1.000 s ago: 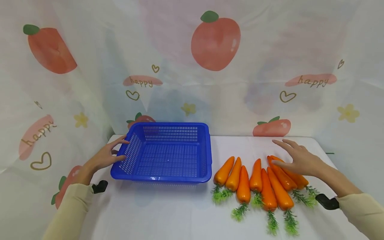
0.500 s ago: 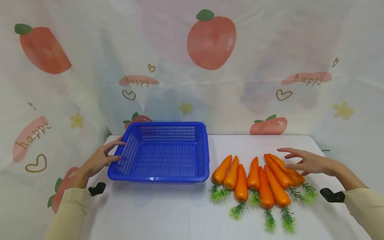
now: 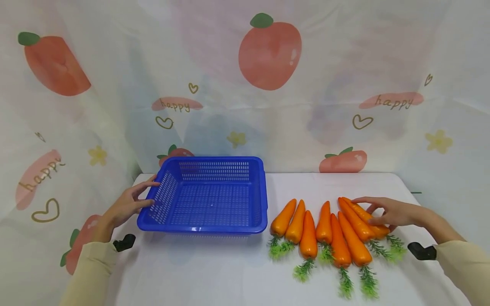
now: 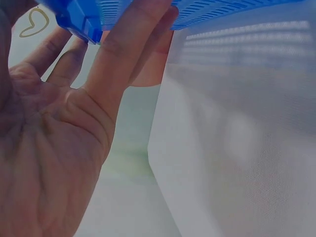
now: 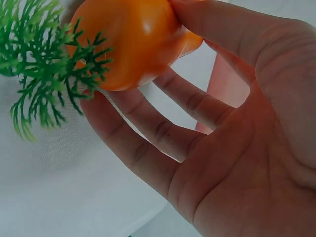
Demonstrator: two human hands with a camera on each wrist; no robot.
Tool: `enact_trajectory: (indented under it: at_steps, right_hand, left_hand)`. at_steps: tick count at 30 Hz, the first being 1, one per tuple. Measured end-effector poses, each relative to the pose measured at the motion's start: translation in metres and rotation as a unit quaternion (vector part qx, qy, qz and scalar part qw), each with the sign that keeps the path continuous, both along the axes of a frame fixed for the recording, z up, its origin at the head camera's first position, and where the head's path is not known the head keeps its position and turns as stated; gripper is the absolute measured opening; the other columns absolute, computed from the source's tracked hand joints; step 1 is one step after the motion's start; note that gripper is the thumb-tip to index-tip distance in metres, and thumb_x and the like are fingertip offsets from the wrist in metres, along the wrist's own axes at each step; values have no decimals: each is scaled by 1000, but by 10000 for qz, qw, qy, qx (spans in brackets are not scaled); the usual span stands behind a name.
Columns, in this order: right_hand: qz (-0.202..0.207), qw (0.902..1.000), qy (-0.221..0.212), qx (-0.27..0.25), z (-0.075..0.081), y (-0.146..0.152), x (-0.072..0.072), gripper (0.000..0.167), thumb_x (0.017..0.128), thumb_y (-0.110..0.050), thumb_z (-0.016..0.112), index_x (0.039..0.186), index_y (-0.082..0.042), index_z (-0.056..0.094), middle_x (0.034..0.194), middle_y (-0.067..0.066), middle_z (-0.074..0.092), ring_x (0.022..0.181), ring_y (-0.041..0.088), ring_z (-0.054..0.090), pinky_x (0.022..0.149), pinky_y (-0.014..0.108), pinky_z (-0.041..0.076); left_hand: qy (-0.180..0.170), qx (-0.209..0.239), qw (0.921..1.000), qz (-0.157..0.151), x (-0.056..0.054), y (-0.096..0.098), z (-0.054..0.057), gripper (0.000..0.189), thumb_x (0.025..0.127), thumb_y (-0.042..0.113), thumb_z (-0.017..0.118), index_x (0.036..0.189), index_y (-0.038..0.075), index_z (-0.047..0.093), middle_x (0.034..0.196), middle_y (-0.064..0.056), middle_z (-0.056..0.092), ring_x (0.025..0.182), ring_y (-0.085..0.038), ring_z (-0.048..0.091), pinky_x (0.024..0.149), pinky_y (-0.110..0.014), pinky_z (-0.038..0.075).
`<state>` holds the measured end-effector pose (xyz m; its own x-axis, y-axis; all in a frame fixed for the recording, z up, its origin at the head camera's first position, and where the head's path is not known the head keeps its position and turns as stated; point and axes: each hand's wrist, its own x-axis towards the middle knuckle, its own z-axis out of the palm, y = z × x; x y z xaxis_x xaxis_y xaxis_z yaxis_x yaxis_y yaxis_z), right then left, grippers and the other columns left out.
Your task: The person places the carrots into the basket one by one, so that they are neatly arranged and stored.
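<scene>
Tbl [image 3: 191, 272]: L fingers [image 4: 118, 49] hold basket [image 3: 203, 228], R fingers [image 5: 138, 153] carrot [image 5: 133, 39].

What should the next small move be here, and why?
Probably a slight lift of the rightmost carrot off the table: the right hand has thumb and fingers around it, while the left hand holds the left rim of the blue basket, which contains no carrots.

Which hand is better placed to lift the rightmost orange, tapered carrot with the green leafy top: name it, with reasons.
Likely the right hand: it curls round that orange carrot. The left hand touches the left rim of the blue perforated plastic basket, on the side away from the carrot.
</scene>
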<state>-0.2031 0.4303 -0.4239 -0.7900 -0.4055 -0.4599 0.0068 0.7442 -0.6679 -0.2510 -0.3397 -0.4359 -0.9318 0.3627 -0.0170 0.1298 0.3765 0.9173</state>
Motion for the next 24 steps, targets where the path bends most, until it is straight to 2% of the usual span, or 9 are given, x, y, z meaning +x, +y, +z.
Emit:
enact_trajectory:
  at_steps: [2,8,13,18,21,24]
  right_hand:
    - [91,9999,71,6,0,-1,0,67,98,-14,69,155,-4,34,129,28,54,83,27,63,65,41,62]
    - [460,9969,596,225,-5,-6,-3,63,96,-11,70,150,0,40,127,26,58,94,27,57,68,30,56]
    - [619,9922,1024,360,-5,-10,-5,60,94,-12,73,146,-1,46,128,26,60,95,27,58,66,28,55]
    - [656,9906,1114,442,-3,-13,-7,59,93,-11,74,146,-4,50,129,24,59,99,28,57,65,28,55]
    - [633,9907,1117,458,2,-13,-9,59,93,-12,74,147,-5,50,130,26,58,96,26,58,63,29,57]
    - [559,9918,1073,411,10,-13,-10,60,94,-13,73,148,-6,48,128,28,57,80,22,61,60,31,58]
  left_hand:
    - [25,25,10000,-4,2,-1,1,57,98,6,64,151,3,44,173,-10,10,146,-60,22,84,-58,60]
    - [20,83,10000,-22,3,-1,1,57,98,7,64,151,3,44,173,-10,10,144,-60,29,83,-54,61]
    - [-48,103,9999,-14,2,-1,1,58,99,7,64,153,4,43,173,-8,10,137,-60,40,83,-50,62]
    - [-85,61,9999,-11,3,-1,1,60,99,8,64,154,4,41,173,-8,9,130,-61,48,83,-48,62]
    - [-92,56,9999,29,3,0,0,60,99,8,64,154,4,41,173,-8,10,129,-60,49,83,-48,62]
    - [-68,21,10000,69,3,1,1,60,99,9,65,154,5,42,173,-8,12,129,-59,50,84,-48,62]
